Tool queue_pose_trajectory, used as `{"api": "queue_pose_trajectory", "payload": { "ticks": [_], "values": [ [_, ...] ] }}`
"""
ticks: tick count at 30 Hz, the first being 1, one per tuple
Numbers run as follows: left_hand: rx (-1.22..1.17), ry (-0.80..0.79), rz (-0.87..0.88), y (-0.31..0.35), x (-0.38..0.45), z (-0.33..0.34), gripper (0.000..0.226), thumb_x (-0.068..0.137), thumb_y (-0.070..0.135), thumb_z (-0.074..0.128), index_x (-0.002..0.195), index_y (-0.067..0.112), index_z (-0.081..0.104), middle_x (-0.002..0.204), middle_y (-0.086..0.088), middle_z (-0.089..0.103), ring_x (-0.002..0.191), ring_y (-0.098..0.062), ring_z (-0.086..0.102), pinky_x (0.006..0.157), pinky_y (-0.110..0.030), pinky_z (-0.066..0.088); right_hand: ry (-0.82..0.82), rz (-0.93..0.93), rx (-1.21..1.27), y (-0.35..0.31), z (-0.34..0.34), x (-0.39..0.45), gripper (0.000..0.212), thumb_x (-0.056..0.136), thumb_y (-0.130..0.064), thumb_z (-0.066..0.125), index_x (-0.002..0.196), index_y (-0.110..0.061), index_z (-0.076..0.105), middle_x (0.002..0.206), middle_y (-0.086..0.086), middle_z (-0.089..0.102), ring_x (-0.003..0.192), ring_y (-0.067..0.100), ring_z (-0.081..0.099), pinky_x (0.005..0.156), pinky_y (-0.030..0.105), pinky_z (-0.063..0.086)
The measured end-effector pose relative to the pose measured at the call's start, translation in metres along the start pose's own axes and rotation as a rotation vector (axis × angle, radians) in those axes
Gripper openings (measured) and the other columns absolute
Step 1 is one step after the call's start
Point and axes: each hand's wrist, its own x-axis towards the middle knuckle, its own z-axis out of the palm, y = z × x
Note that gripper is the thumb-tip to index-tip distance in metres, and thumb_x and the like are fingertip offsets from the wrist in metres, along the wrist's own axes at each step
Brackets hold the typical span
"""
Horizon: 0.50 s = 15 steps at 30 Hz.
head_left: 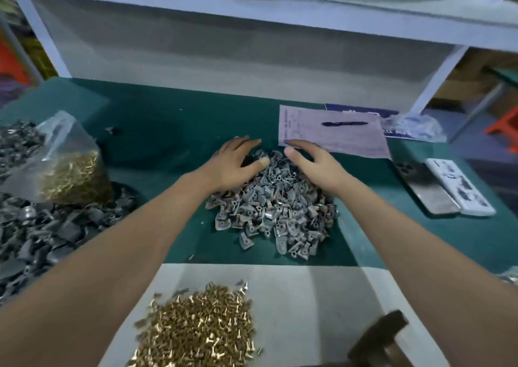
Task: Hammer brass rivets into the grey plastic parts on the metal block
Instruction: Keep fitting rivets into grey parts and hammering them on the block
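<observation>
Grey plastic parts (273, 204): were heaped loose on the green mat (168, 131) at bench centre, the far edge of the heap lying between the two hands
Left hand (235, 161): was laid palm-down on the far left flank of the heap, fingers spread and nearly straight, thumb tip resting on the parts; nothing was gripped
Right hand (311, 161): was set on the far right flank, fingers relaxed and slightly bent, thumb pointed toward the left hand; nothing was pinched
Brass rivets (196, 330): were piled loose on a white sheet (308, 296) at the near edge, well apart from both hands, under the forearms
Clear bag (67, 167): was stood at the left, holding more brass rivets in its lower part
Dark grey parts (36, 234): were heaped loose at the left edge, beside and in front of the bag
Paper form (330, 133): was lying just beyond the right hand, a black pen (344, 123) resting on it
Metal block: could not be identified with certainty
</observation>
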Motion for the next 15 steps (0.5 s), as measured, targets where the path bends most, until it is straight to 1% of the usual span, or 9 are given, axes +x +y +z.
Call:
{"api": "queue_pose_trajectory", "payload": {
  "ticks": [2,4,6,7,9,10,12,15],
  "values": [
    [0.002,-0.074,0.034,0.002,0.012,0.004,0.081,0.09,0.076,0.029,0.158,0.033,0.018,0.166,0.0,0.016,0.153,-0.021,0.008,0.124,-0.048,0.012,-0.061,-0.014,-0.005,-0.002,0.006,0.013,0.057,0.094,-0.07,0.049,0.138,-0.036,0.058,0.144,-0.016,0.055,0.133,0.007,0.047,0.116,0.037,0.036],
    [-0.026,-0.082,0.06,0.005,0.019,0.01,0.068,0.101,0.058,0.036,0.158,0.026,0.021,0.165,-0.003,0.02,0.153,-0.02,0.013,0.124,-0.038,0.011,-0.127,-0.052,-0.098,-0.004,0.013,0.021,0.054,0.099,-0.061,0.047,0.142,-0.03,0.056,0.146,-0.007,0.054,0.136,0.015,0.046,0.118,0.045,0.035],
    [-0.077,-0.07,0.075,0.009,0.02,0.013,0.062,0.104,0.045,0.041,0.158,0.02,0.023,0.164,-0.004,0.023,0.151,-0.019,0.019,0.12,-0.029,0.011,-0.174,-0.087,-0.177,-0.007,0.018,0.023,0.051,0.104,-0.05,0.046,0.149,-0.026,0.05,0.152,-0.002,0.05,0.142,0.021,0.04,0.119,0.048,0.033],
    [-0.099,-0.068,0.076,0.011,0.018,0.014,0.061,0.104,0.043,0.042,0.158,0.019,0.024,0.164,-0.004,0.025,0.15,-0.018,0.021,0.119,-0.026,0.012,-0.184,-0.096,-0.193,-0.008,0.02,0.022,0.051,0.105,-0.046,0.045,0.151,-0.025,0.047,0.155,0.0,0.048,0.145,0.023,0.036,0.12,0.048,0.031],
    [-0.123,-0.057,0.073,0.012,0.011,0.013,0.059,0.105,0.041,0.043,0.157,0.019,0.029,0.162,-0.003,0.029,0.149,-0.018,0.025,0.119,-0.026,0.014,-0.179,-0.132,-0.216,-0.011,0.021,0.016,0.048,0.106,-0.038,0.045,0.151,-0.023,0.048,0.155,0.0,0.048,0.147,0.024,0.033,0.12,0.046,0.029],
    [-0.126,-0.05,0.074,0.012,0.006,0.013,0.056,0.105,0.04,0.043,0.156,0.018,0.032,0.161,-0.003,0.032,0.148,-0.017,0.028,0.119,-0.026,0.016,-0.169,-0.159,-0.233,-0.011,0.021,0.012,0.045,0.106,-0.034,0.046,0.149,-0.021,0.051,0.153,0.001,0.05,0.145,0.025,0.035,0.12,0.045,0.03],
    [-0.128,-0.055,0.075,0.015,-0.004,0.011,0.052,0.105,0.037,0.044,0.153,0.017,0.039,0.156,-0.004,0.039,0.144,-0.016,0.033,0.115,-0.023,0.02,-0.165,-0.199,-0.278,-0.013,0.021,0.005,0.039,0.106,-0.028,0.048,0.14,-0.013,0.058,0.145,0.007,0.057,0.138,0.028,0.043,0.117,0.045,0.032],
    [-0.097,-0.074,0.081,0.022,-0.02,0.009,0.047,0.105,0.035,0.044,0.147,0.014,0.046,0.148,-0.008,0.048,0.137,-0.019,0.041,0.114,-0.029,0.029,-0.192,-0.221,-0.358,-0.018,0.021,-0.008,0.036,0.106,-0.025,0.05,0.133,-0.004,0.061,0.132,0.014,0.061,0.127,0.03,0.051,0.113,0.042,0.034]
  ]
}}
